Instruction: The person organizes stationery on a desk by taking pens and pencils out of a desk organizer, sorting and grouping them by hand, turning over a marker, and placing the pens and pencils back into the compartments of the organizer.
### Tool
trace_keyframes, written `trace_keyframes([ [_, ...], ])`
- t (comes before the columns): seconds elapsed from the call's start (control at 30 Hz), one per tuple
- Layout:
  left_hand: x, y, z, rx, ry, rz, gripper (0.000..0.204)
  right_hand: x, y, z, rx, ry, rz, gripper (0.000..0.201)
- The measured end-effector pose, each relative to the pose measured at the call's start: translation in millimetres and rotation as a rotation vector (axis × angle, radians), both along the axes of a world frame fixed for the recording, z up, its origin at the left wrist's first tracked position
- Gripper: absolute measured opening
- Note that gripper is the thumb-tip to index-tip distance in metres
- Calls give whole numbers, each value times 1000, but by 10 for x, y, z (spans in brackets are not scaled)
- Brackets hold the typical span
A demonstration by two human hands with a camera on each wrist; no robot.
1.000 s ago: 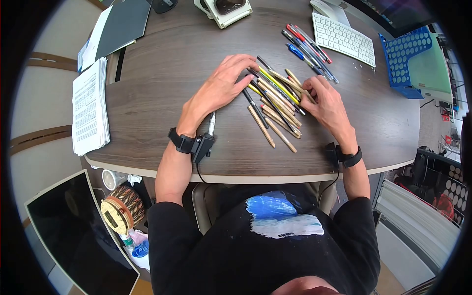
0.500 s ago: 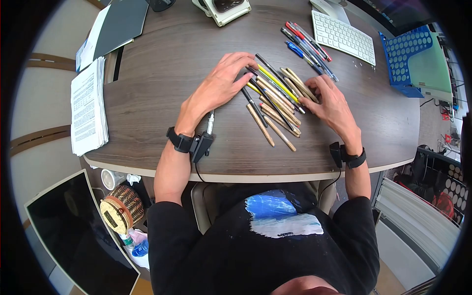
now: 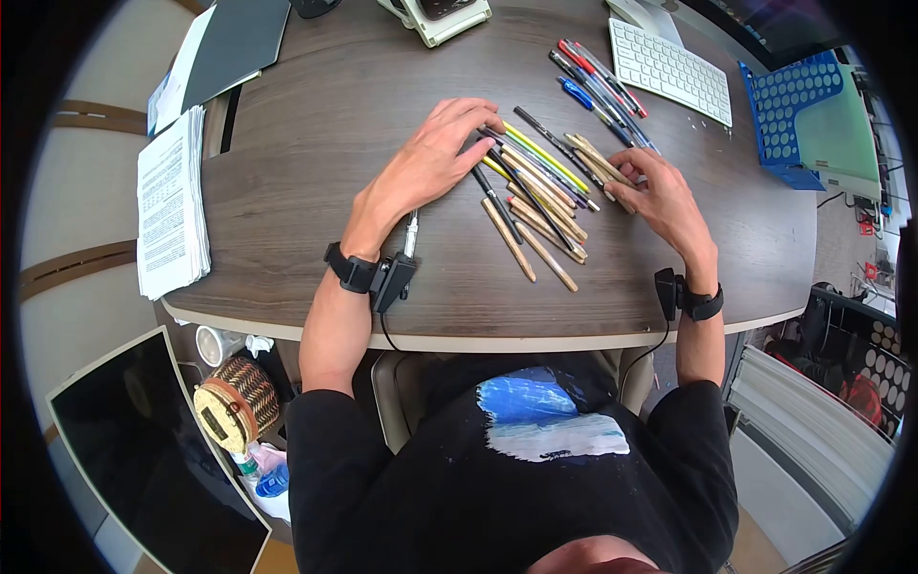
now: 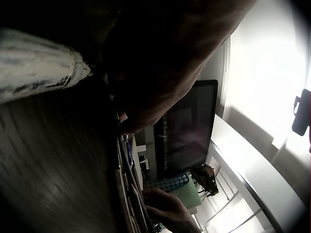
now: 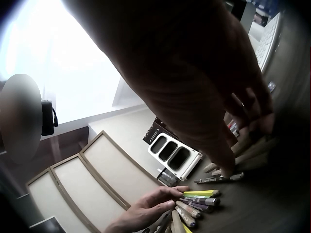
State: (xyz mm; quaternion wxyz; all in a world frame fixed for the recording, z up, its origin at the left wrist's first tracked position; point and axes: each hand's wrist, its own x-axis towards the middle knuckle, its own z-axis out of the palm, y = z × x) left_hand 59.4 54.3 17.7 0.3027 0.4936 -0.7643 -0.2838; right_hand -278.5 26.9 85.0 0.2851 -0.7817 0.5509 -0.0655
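A loose heap of pencils [image 3: 540,203], mostly bare wood with some black and yellow-green ones, lies on the desk between the two hands. My left hand [image 3: 426,161] rests at the heap's far left ends, fingers extended and thumb apart, touching the pencils there. At the heap's right side, my right hand [image 3: 666,199] pinches a few wooden pencils [image 3: 595,153] between thumb and fingers. Beside them a black pencil [image 3: 545,129] lies slanted, its near end at the right thumb. In the right wrist view, wooden pencils [image 5: 248,150] show between thumb and fingers.
Several red, black and blue pens [image 3: 607,96] lie beyond the right hand. Behind them are a white keyboard [image 3: 669,72] and a blue perforated holder [image 3: 779,124]. A paper stack [image 3: 174,206] sits at left, and a white device [image 3: 435,19] at the far edge.
My right hand has shifted right and slightly nearer, drawing wooden pencils out from the heap alongside each other. The black pencil has slid right too. My left hand has barely moved.
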Motion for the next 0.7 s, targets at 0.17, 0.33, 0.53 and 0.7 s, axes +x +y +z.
trace_keyframes([
  [0.17, -5, -3, -21, -7, 1, -1, 25, -38, -6, 21, 5, 10, -22, 32],
  [0.33, -7, 6, -9, 0, -9, 5, 25, -54, 22, -94, -249, 8, 129, 34],
  [0.53, 0, 2, -9, 10, -18, 3, 26, 0, 10, -151, -253, 141, 147, 33],
  [0.7, -5, -1, -10, 8, -26, 1, 26, -15, 21, -161, -252, 92, 143, 32],
])
